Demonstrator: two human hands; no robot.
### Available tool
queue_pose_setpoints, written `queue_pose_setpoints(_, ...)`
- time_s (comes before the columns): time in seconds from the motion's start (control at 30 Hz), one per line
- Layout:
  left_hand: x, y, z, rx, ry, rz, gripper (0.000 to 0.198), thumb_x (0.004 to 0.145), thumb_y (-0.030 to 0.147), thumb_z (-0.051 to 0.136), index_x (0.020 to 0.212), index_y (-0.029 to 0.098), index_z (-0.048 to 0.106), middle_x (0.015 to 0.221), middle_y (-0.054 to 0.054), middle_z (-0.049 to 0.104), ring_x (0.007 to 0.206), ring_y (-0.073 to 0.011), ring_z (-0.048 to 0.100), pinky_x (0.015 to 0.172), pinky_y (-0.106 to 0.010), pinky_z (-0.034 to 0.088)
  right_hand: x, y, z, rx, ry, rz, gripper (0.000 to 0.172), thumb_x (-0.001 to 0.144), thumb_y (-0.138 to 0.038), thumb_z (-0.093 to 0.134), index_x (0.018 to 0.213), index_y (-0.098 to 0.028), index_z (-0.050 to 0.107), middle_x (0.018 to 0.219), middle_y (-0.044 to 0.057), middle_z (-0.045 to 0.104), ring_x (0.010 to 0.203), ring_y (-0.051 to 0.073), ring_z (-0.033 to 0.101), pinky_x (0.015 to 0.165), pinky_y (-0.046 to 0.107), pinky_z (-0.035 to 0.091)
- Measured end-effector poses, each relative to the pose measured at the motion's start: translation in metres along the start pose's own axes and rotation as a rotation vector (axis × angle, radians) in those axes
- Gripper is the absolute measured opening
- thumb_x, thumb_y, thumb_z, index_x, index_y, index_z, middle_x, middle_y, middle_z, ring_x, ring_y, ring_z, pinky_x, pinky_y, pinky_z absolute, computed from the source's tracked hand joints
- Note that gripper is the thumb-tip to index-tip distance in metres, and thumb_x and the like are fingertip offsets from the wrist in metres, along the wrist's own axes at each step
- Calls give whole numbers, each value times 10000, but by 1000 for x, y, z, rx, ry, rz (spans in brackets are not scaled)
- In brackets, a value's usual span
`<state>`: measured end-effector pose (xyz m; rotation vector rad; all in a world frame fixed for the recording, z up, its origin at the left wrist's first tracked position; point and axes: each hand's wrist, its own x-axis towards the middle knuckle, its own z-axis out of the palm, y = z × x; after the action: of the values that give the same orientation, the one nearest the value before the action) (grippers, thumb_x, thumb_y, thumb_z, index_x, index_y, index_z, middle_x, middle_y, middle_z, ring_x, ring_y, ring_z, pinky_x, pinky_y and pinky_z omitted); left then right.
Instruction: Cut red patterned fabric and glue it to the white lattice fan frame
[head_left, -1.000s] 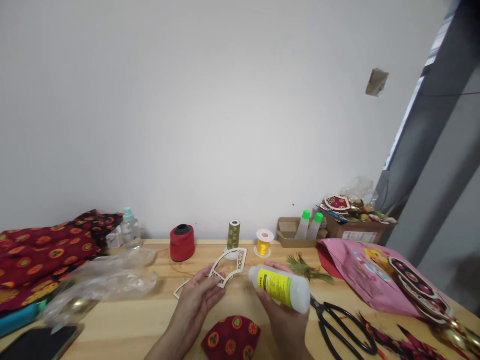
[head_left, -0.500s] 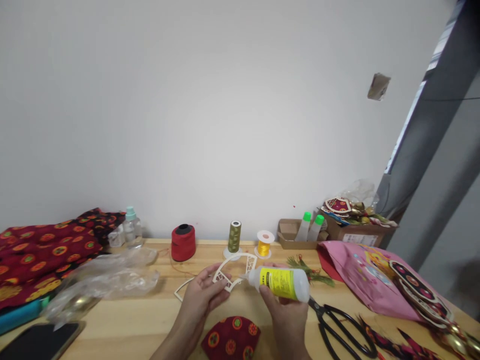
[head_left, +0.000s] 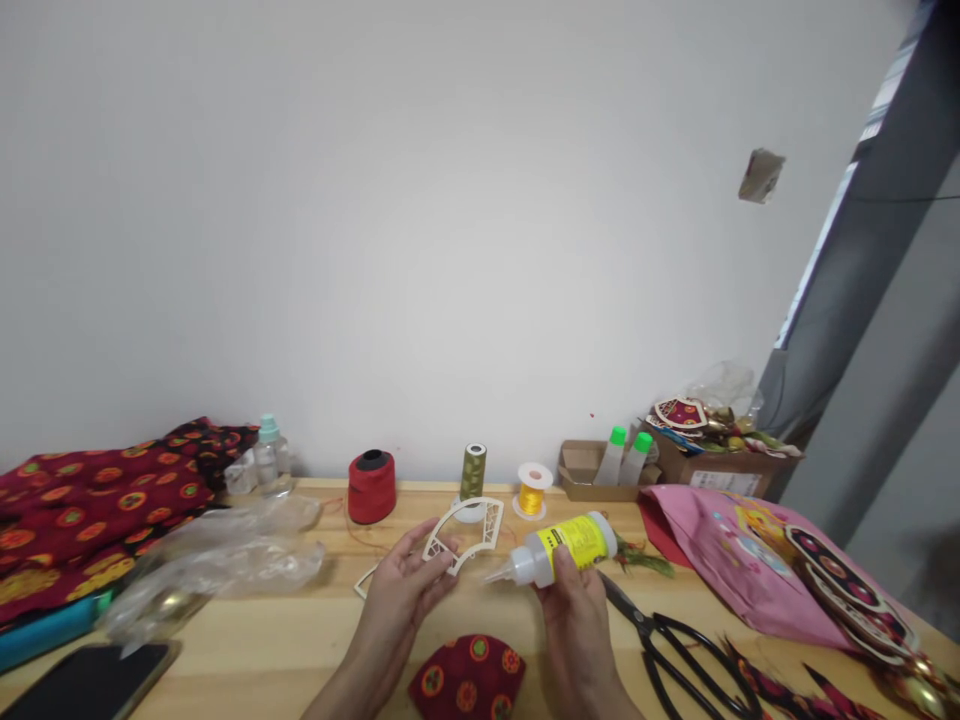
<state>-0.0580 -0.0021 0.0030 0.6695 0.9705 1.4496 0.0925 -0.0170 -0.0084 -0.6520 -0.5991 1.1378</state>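
Between thumb and fingers, my left hand (head_left: 409,575) pinches a pale, fan-shaped cut-out frame (head_left: 491,525) with lattice corners, held above the table. My right hand (head_left: 576,610) is closed round a clear glue bottle (head_left: 571,545) with a yellow label. The bottle lies tilted, its nozzle aimed left and a small gap away from the frame. Below and between the hands, a dark red patterned fabric piece (head_left: 471,675), also fan-shaped, rests on the table. Another pale frame (head_left: 365,582) shows partly behind my left hand.
Black scissors (head_left: 652,630) lie right of my right hand. Along the wall stand red thread (head_left: 372,487), green thread (head_left: 473,473) and a yellow spool (head_left: 532,492). A pink bag (head_left: 739,560) lies at right; plastic wrap (head_left: 225,565), a phone (head_left: 90,680) and patterned cloth (head_left: 112,500) at left.
The glue bottle's nozzle has come away from the frame; my right hand has turned the bottle so its base is raised and its tip points down-left. My left hand still holds the frame.
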Motion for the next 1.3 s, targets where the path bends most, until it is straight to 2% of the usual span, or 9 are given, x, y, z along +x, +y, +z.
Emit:
queue_pose_setpoints(0.2,0,0,-1,11,-20,20,545,553,94,695,1044,131,462,664,-24,654,621,-118,605,649,-257,493,-7,-2,4,-158,135,-92,397,537,-365,733,821,-130,584,792,83,690,760,235,640,698,340,508)
queue_pose_setpoints(0.37,6,-2,-6,65,6,62,664,521,111,708,1116,96,413,619,-35,664,580,-114,596,609,-217,469,-20,-4,9,-297,119,-213,424,459,-255,762,831,-134,601,784,85,686,741,236,638,662,315,513)
queue_pose_setpoints(0.47,6,-1,-5,101,5,95,734,518,128,714,1169,96,376,609,-35,671,562,-116,592,574,-204,453,-27,-1,12,-341,10,-270,461,438,-187,756,871,-141,602,793,72,676,724,226,627,668,315,509)
queue_pose_setpoints(0.6,4,0,-1,113,14,95,763,519,128,715,1194,107,360,596,-25,669,539,-119,584,550,-205,448,-30,2,11,-427,-148,-323,394,464,-193,742,839,-156,626,836,66,666,762,227,609,708,320,494)
queue_pose_setpoints(0.77,0,-3,1,36,74,14,649,569,51,644,1158,112,379,630,-41,669,572,-138,604,611,-253,473,-28,2,9,-442,-136,-271,402,471,-243,761,840,-161,628,783,56,674,744,224,610,685,316,503)
queue_pose_setpoints(0.87,-2,-5,0,-33,78,-46,575,600,11,587,1128,117,385,637,-43,662,601,-136,610,672,-271,472,-28,4,8,-444,-159,-308,400,482,-280,765,839,-166,626,771,58,675,708,223,613,656,321,508)
queue_pose_setpoints(1.13,-4,-5,-1,-136,10,-161,298,595,27,599,837,169,499,613,13,624,564,-110,586,647,-236,458,-29,4,2,-549,-362,-589,422,563,-255,733,956,-189,597,845,70,646,749,224,602,681,341,492)
queue_pose_setpoints(1.2,-4,-4,0,-145,10,-167,275,591,31,600,809,169,504,626,10,628,580,-112,589,658,-237,454,-29,3,1,-603,-379,-666,441,567,-236,733,982,-198,588,858,68,645,745,219,603,672,334,496)
queue_pose_setpoints(1.3,-5,-4,1,-147,23,-147,340,587,37,606,879,171,495,650,-11,645,616,-132,600,693,-266,450,-29,2,0,-639,-326,-741,443,545,-254,750,959,-197,602,849,69,650,736,220,609,645,315,501)
